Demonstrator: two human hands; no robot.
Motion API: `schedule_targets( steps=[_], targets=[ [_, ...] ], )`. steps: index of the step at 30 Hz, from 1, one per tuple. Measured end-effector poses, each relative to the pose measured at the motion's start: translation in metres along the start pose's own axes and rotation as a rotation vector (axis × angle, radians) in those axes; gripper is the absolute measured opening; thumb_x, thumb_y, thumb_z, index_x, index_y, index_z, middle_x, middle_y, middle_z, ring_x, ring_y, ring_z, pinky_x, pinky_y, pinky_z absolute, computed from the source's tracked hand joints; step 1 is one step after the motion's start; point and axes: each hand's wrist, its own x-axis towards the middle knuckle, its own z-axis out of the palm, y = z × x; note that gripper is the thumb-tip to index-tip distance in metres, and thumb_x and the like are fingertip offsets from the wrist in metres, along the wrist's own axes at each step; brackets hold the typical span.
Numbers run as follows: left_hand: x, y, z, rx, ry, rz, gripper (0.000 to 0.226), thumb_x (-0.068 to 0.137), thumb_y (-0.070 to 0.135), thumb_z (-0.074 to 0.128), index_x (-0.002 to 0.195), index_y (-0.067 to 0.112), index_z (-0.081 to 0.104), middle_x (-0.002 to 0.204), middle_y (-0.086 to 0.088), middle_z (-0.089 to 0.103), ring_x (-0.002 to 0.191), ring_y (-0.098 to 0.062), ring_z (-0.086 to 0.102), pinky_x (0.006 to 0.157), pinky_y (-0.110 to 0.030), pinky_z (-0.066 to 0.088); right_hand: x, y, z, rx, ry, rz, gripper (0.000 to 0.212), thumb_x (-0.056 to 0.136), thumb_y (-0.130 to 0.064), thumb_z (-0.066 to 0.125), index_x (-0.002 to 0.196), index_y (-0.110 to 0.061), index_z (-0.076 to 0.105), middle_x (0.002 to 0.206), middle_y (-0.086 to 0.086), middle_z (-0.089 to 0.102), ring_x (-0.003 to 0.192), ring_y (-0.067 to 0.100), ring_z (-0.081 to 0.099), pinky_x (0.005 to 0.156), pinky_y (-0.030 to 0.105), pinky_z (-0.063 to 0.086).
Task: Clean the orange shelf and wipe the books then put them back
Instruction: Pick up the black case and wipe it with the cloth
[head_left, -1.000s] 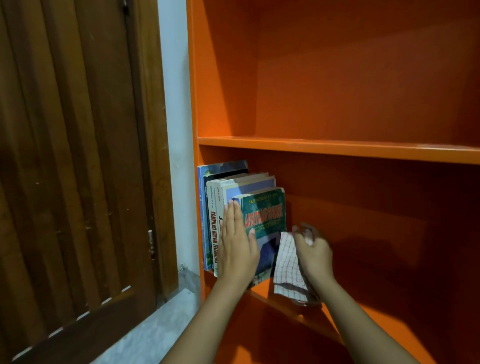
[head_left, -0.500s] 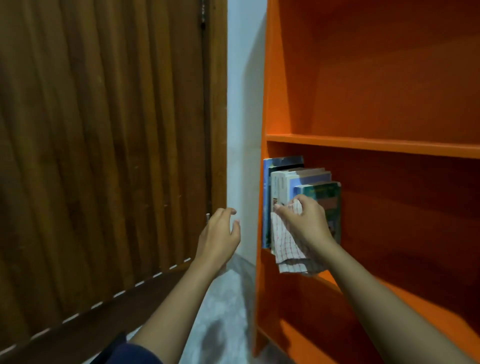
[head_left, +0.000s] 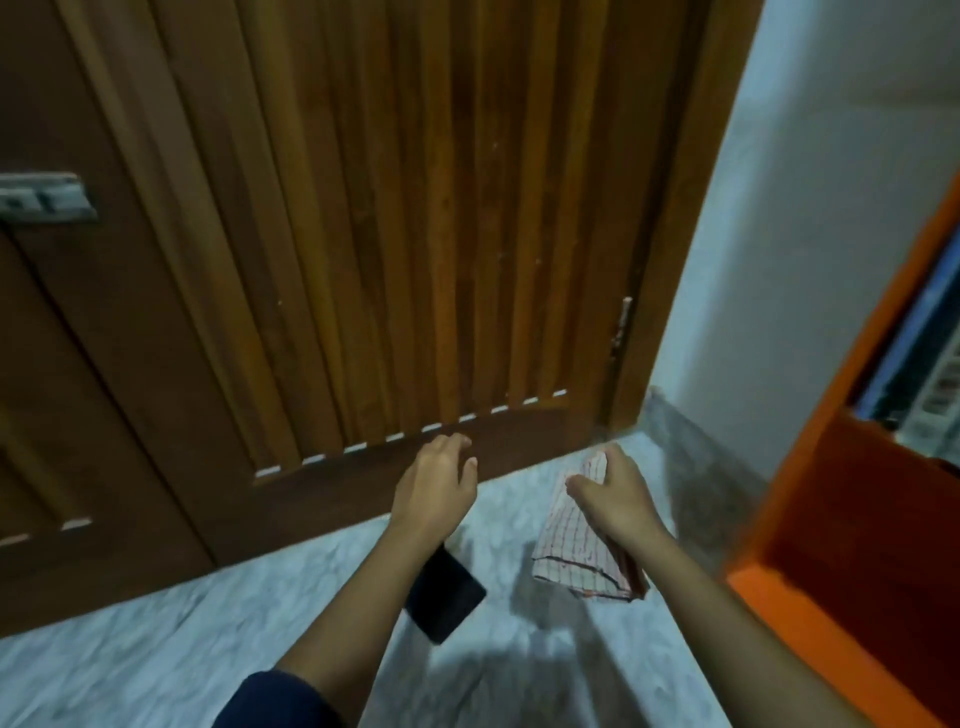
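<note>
The hands are both low over the pale floor in front of the wooden door. The left hand is loose and holds nothing, its fingers lightly bent near the door's bottom rail. The right hand pinches the checked cloth by its upper part, and the rest of the cloth hangs folded below the wrist. The cloth looks light, thin and limp. It should bunch into the palm readily and give no resistance, so a fuller handful would probably wipe better than this corner pinch, which leaves most of the fabric dangling. The orange shelf is at the right edge of the view, well apart from both hands. The books stand inside it, blurred and cut off by the frame, so their number and titles cannot be read. They are likely stiff and moderately heavy, with covers smooth enough to slip. Each would best be taken across the spine, thumb on one cover and fingers on the other, or steadied with a flat palm while the cloth passes over it. The painted shelf boards look hard and smooth and should take a firm wipe without risk. A dark flat slab, possibly a phone, shows beneath the left forearm, apparently on the floor.
</note>
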Motion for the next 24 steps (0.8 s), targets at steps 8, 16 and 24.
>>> schedule_targets(
  steps=[8,16,24],
  targets=[
    [-0.023,-0.135,0.084,0.050,-0.148,-0.201,0.041,0.093,0.025,0.051,0.133,0.013,0.047,0.129,-0.008,0.050,0.120,-0.025,0.046,0.097,-0.036,0.042,0.022,0.092,0.122,0.008,-0.149,0.163,0.016,0.086,-0.011,0.056,0.099,-0.005,0.050,0.104,0.018,0.053,0.089,0.028,0.055,0.064,0.026,0.040],
    [-0.039,-0.202,0.130,-0.079,-0.168,-0.232,0.051,0.098,0.041,0.042,0.146,0.025,0.032,0.138,-0.006,0.045,0.122,-0.020,0.047,0.093,-0.027,0.039,0.015,0.158,0.185,0.027,-0.246,0.225,0.023,0.088,-0.010,0.055,0.110,-0.006,0.051,0.110,0.010,0.052,0.102,0.025,0.053,0.078,0.030,0.041],
    [-0.031,-0.202,0.142,-0.088,-0.188,-0.168,0.043,0.100,0.023,0.043,0.143,0.025,0.039,0.130,-0.010,0.059,0.116,-0.028,0.057,0.095,-0.041,0.048,0.002,0.169,0.192,0.141,-0.249,0.255,0.015,0.090,-0.014,0.055,0.105,-0.016,0.054,0.102,0.003,0.058,0.094,0.017,0.057,0.080,0.032,0.050]
  ],
)
